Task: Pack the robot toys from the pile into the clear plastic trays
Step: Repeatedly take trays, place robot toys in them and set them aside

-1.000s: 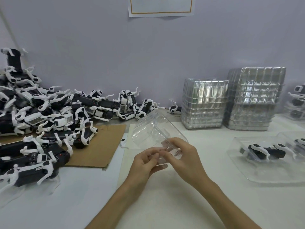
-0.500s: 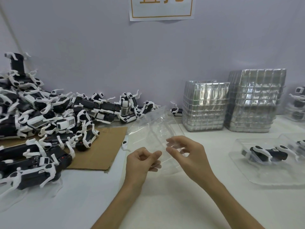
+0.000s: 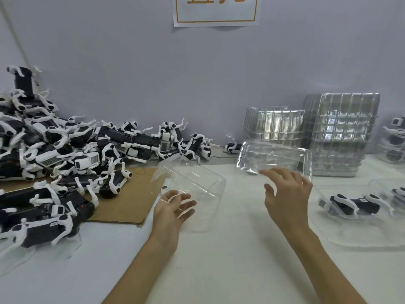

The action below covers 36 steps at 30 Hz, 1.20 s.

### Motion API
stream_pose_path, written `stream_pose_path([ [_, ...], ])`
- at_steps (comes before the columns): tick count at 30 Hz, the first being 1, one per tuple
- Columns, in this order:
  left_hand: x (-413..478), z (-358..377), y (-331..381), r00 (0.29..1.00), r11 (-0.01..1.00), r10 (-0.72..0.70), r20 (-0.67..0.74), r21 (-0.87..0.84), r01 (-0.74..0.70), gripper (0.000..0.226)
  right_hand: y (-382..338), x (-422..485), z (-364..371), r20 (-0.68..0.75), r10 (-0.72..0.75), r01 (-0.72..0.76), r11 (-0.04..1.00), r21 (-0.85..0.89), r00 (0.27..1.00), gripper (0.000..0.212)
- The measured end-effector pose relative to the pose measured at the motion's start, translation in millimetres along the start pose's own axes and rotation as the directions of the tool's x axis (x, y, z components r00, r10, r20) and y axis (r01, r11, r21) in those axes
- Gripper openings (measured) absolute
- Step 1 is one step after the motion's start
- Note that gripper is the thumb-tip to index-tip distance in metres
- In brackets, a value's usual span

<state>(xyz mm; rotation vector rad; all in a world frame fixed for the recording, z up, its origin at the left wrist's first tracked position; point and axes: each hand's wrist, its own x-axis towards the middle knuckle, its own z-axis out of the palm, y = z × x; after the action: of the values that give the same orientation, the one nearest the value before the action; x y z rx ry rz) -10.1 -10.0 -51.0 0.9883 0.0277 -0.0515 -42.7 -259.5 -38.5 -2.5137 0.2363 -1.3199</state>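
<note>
We are seeing the robot toy pile (image 3: pixel 54 163) lying left, partly on cardboard (image 3: pixel 131 200), tray stacks (image 3: pixel 274 126) standing right by the wall (image 3: pixel 153 73), a packed tray (image 3: pixel 361 240) lying before them.

Wall (image 3: pixel 153 73) pale lilac; robot toys (image 3: pixel 65 154) black-and-white; trays (image 3: pixel 197 185) clear; cardboard (image 3: pixel 131 200) brown; sign (image 3: pixel 219 9) white, orange border.
</note>
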Motion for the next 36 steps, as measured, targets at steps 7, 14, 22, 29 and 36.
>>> stream_pose_path([
  [7,1.8,-1.6,0.8,0.998,0.999,0.039,0.059,0.015,-0.04,0.017,15.6,-2.7,3.0,0.321,0.248,-0.19,0.961,-0.2,0.914,0.061],
  [14,1.2,-2.7,-0.5,0.979,0.999,-0.017,0.202,-0.026,0.022,0.036,-25.2,-4.8,-4.3,0.137,-0.082,0.026,0.929,0.37,0.987,0.042],
  [22,-1.0,-2.2,7.5,0.96,0.987,-0.154,0.235,0.085,0.137,0.05,-38.7,-5.5,-18.7,0.081,-0.239,0.149,0.801,0.58,0.968,0.027],
  [29,8.6,-12.2,21.3,0.928,0.926,-0.365,0.068,-0.077,0.37,0.003,-33.8,-9.5,-11.3,0.382,-0.37,0.203,0.889,0.411,0.847,0.055],
  [36,28.2,-35.6,16.9,0.92,0.945,0.179,-0.349,0.32,-0.063,0.024,-47.5,-14.0,-15.4,0.202,-0.37,0.233,0.84,0.49,0.907,0.033],
])
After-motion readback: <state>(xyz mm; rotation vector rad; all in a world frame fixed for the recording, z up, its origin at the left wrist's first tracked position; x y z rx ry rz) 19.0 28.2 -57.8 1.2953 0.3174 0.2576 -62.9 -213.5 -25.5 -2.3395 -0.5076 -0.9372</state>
